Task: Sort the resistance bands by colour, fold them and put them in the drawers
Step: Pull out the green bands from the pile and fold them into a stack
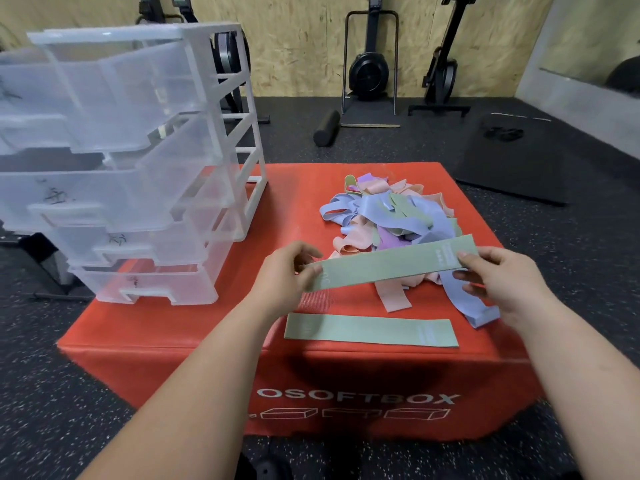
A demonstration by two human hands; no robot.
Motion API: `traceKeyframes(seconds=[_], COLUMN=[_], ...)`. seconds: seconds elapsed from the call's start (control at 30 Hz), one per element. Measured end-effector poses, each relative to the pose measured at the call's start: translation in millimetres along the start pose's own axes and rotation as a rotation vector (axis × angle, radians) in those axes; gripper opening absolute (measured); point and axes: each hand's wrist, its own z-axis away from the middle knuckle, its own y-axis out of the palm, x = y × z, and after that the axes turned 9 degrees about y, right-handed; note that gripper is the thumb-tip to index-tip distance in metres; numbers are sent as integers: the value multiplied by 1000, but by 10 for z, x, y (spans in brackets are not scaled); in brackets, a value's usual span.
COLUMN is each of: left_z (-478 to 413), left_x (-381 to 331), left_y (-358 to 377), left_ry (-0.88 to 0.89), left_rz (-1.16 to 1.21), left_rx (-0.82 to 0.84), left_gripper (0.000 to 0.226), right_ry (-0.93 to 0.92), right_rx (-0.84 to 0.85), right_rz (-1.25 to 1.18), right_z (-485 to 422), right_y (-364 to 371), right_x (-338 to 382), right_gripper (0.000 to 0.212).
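Both hands up over the red box — my left hand pinches one end of a green band, my right hand pinches the other, the band stretched flat between them above the box top. A second green band lies flat along the near edge. The mixed pile of bands sits toward the far right corner — the clear drawer unit stands at the far left corner, its drawers pulled out.
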Motion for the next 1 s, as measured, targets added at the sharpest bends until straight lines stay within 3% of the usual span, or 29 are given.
traceKeyframes(seconds=[0.07, 0.2, 0.4, 0.67, 1.0], left_z=[81, 244, 425, 444, 443], left_x=[-16, -13, 21, 92, 182], left_y=[-64, -171, -194, -161, -83], left_ry=[-60, -178, -284, -231, -91], left_rz=[78, 203, 139, -172, -404], left_rx=[-8, -6, 53, 87, 208], left_gripper=[15, 20, 21, 17, 22], right_ry=[47, 121, 168, 145, -29], right_rx=[25, 85, 107, 100, -15], right_rz=[34, 103, 337, 532, 1019], right_z=[52, 209, 325, 372, 260], right_y=[-39, -84, -99, -98, -85], right_x=[-35, -52, -197, -299, -401], right_gripper=[25, 6, 8, 11, 15])
